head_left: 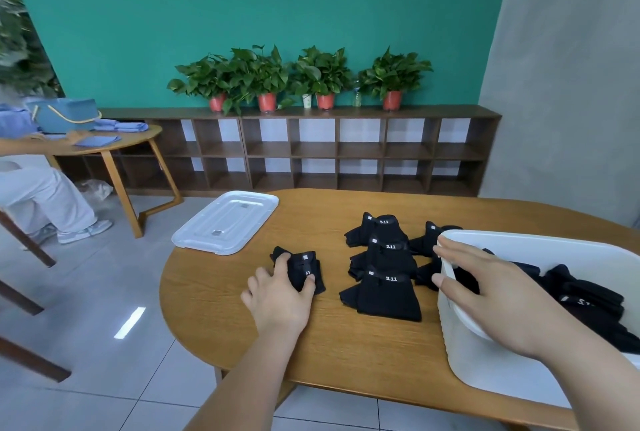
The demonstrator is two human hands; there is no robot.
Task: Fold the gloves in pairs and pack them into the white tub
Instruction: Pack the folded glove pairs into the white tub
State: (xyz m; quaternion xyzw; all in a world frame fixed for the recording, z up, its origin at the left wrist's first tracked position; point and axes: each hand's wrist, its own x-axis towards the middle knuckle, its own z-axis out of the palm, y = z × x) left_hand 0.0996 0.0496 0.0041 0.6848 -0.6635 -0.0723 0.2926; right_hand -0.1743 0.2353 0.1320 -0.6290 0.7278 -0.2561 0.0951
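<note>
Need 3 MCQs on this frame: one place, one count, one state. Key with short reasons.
1. Where does the white lid lie?
A) on the tub
B) on the table, left of the gloves
C) on the floor

2. How many red pots stand on the shelf?
A) two
B) four
C) six

3. What is the left hand doing?
A) gripping a folded glove bundle
B) lifting the lid
C) hanging idle

Key: 1 B, it lies flat at the table's far left edge; 2 B, four red pots stand in a row; 3 A, fingers and thumb curl round the bundle.
</note>
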